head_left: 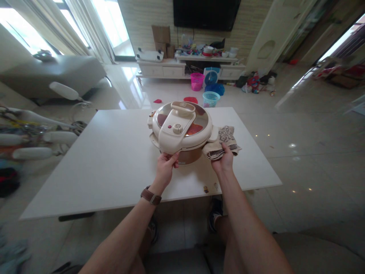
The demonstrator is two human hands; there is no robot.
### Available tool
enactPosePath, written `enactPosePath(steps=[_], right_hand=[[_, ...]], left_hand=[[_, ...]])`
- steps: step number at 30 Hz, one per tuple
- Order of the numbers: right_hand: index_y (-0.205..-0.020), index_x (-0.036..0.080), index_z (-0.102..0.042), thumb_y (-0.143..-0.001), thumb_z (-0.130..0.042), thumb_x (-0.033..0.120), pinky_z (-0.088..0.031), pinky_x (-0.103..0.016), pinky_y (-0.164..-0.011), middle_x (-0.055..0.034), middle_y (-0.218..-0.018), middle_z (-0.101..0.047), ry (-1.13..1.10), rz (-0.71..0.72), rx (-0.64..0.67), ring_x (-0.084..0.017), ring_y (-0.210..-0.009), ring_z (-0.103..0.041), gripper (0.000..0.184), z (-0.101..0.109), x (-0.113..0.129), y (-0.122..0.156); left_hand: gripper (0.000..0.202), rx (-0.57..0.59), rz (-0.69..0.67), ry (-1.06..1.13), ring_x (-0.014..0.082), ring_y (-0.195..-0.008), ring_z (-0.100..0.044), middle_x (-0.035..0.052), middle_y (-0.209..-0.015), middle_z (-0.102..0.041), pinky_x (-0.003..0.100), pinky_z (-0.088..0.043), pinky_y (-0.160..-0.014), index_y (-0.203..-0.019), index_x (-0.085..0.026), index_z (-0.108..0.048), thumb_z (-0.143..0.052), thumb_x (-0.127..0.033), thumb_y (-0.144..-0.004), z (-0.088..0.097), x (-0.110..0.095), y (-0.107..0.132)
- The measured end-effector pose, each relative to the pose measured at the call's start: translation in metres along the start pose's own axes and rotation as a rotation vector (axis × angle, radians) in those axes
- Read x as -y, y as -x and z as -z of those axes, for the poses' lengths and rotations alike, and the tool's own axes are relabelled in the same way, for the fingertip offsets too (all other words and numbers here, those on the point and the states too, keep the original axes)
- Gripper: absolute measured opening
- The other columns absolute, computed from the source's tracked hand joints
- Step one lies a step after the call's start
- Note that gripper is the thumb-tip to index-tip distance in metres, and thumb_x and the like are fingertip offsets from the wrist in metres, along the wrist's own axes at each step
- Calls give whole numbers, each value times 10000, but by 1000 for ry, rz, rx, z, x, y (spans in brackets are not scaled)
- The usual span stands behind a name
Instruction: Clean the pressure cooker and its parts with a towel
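Observation:
A cream pressure cooker [182, 127] with a shiny lid and a long cream handle stands on the white table [114, 163], near its far middle. My left hand [165, 166] grips the near end of that handle, fingers curled round it. A brown watch strap circles that wrist. My right hand [224, 160] is closed on a folded beige and brown patterned cloth [224, 141], which lies against the cooker's right side handle.
Two small crumbs lie near the table's front edge [209, 188]. Beyond the table are a pink basket [196, 81], a blue basket [211, 99] and a cluttered TV cabinet [191, 64]. A grey sofa [54, 74] stands at the left, with a rack of white objects nearer.

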State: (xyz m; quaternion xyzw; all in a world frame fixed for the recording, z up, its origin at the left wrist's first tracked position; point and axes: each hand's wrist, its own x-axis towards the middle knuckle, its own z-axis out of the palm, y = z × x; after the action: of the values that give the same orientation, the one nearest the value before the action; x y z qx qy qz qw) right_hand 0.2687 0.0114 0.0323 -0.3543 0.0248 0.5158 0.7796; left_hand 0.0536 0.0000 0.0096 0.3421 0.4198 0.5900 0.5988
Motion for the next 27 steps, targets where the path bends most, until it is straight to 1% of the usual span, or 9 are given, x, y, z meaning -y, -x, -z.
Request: enactPosePath(steps=[6, 9, 12, 15, 17, 20, 22, 24, 27], right_hand=[[-1346, 175, -686, -954, -518, 143, -613, -360, -1030, -42, -1122, -827, -8, 38, -22, -157, -957, -787, 427, -2, 3, -3], [-1364, 172, -680, -965, -503, 154, -618, -357, -1015, -49, -1148, -822, -26, 42, -33, -159, -965, -785, 437, -2, 3, -4], [-1368, 186, -679, -970, -492, 169, -620, -363, -1006, -40, -1157, -822, -19, 14, -45, -160, -968, -783, 440, 1, 2, -6], [-1363, 184, -683, -965, -495, 171, -616, -351, -1000, -43, -1143, -825, -9, -15, -51, -156, -952, -782, 440, 4, 0, -7], [-1355, 179, -688, -956, -512, 174, -613, -348, -995, -47, -1127, -828, -5, -23, -52, -157, -930, -783, 436, 5, -2, -7], [-1320, 180, -705, -937, -537, 167, -615, -349, -988, -40, -1095, -831, -3, -24, -68, -156, -888, -781, 418, 6, -5, -6], [-1292, 183, -717, -923, -552, 161, -616, -354, -990, -33, -1073, -833, 0, -37, -79, -156, -870, -779, 404, 6, -7, -5], [-1278, 189, -722, -912, -564, 161, -618, -371, -1001, -28, -1066, -834, 4, -54, -73, -162, -880, -780, 400, 5, -10, -3], [-1275, 198, -722, -902, -572, 164, -616, -382, -1016, -24, -1079, -833, 15, -61, -39, -167, -922, -783, 404, 3, -16, 1]], left_hand=[[441, 46, 34, 21, 62, -432, -519, -41, -591, -618, 185, -399, -408, -766, -174, -669, -994, -431, -616, 4, -5, 2], [450, 59, 45, 52, 55, -449, -519, -39, -614, -631, 178, -404, -420, -774, -173, -675, -1006, -425, -600, 12, -12, 3], [463, 89, 59, 40, 53, -459, -512, -43, -616, -624, 174, -406, -423, -801, -170, -698, -1015, -424, -580, 30, -22, -1], [475, 129, 59, -21, 60, -459, -505, -41, -594, -604, 182, -414, -427, -805, -162, -711, -1016, -443, -575, 57, -35, -11], [469, 135, 47, -58, 63, -459, -498, -39, -570, -586, 184, -410, -431, -790, -163, -704, -1010, -457, -589, 76, -43, -18], [465, 90, 16, -68, 61, -473, -489, -37, -575, -571, 175, -397, -437, -788, -164, -694, -1007, -454, -603, 101, -53, -29], [451, 36, -14, -61, 61, -491, -485, -38, -586, -558, 169, -393, -445, -775, -168, -675, -997, -447, -628, 112, -57, -35], [448, -33, -58, -63, 62, -496, -473, -44, -576, -525, 167, -387, -451, -723, -180, -625, -974, -456, -673, 117, -60, -41], [502, -149, -121, -83, 65, -493, -451, -51, -566, -484, 172, -381, -464, -665, -196, -533, -917, -508, -748, 117, -61, -47]])
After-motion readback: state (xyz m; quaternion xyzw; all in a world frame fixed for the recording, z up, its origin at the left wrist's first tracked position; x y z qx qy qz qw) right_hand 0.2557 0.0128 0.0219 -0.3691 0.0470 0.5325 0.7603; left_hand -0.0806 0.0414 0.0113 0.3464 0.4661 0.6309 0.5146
